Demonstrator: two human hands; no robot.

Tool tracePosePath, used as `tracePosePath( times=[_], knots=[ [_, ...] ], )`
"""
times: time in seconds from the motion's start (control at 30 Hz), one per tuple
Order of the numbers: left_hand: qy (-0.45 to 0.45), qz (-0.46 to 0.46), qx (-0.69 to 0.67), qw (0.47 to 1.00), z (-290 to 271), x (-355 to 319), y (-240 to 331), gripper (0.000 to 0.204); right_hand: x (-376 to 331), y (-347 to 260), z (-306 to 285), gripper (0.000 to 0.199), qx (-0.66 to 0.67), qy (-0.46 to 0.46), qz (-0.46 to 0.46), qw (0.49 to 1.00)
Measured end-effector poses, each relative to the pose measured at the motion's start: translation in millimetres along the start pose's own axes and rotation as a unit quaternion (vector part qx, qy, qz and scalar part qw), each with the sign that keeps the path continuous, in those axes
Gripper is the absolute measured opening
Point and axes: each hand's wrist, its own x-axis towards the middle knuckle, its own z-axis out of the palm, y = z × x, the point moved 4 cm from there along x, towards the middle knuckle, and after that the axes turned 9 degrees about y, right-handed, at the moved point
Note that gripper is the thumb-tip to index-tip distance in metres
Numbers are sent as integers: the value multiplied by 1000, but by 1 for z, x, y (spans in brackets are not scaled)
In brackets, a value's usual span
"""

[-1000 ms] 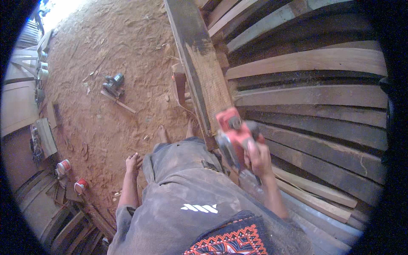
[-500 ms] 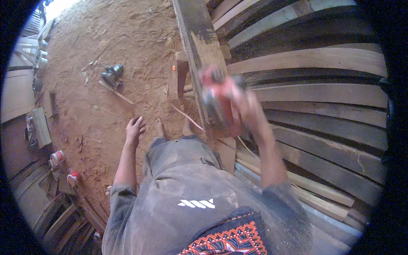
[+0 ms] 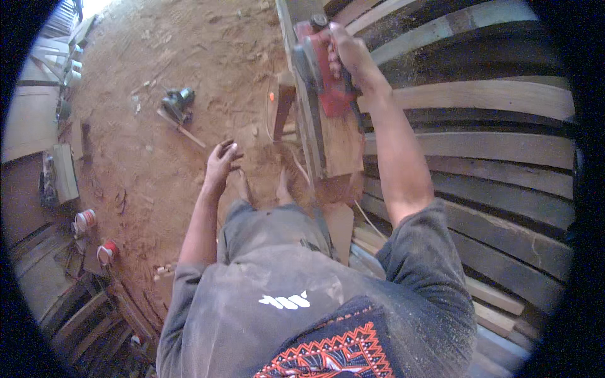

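Note:
A red electric hand planer [image 3: 333, 96] rests on top of a long wooden beam [image 3: 342, 150], toward its far part. My right hand [image 3: 346, 55] is wrapped round the planer's handle, the arm stretched far forward. The beam's near surface is pale brown and looks freshly planed; the planer covers the part beyond. My left hand [image 3: 220, 165] hangs in the air left of the beam, above the ground, its fingers loosely bent and apart with nothing in them.
A wooden support [image 3: 282, 104] props the beam. On the sandy ground at left lies a green and black power tool [image 3: 176, 106] beside a thin stick. Several stacked planks [image 3: 466, 104] fill the right side. Red-and-white buckets [image 3: 107, 253] stand at lower left. A pale cord [image 3: 372, 218] runs near the beam's end.
My right hand has pushed the planer forward along the beam, away from me, uncovering its near end. My left hand has moved slightly right and forward.

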Motion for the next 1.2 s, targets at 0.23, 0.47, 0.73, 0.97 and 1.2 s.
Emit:
tracePosePath(
  times=[0.23,0.47,0.73,0.97,1.2],
  knots=[
    [179,-169,97,964,-143,-42,-75,50,-241,56,-101,55,-198,3,-34,980],
    [229,-273,14,934,-160,-97,-133,44,-245,76,-108,57,-83,48,128,987],
    [63,-60,-14,996,17,-42,-26,49,70,-22,-14,55,42,-2,-47,998],
    [56,-121,80,988,-22,-25,-41,45,-113,32,-75,40,-199,-58,-133,969],
    [176,-249,61,951,-110,-49,-101,43,-287,114,-121,28,-134,-15,173,976]
  ],
)
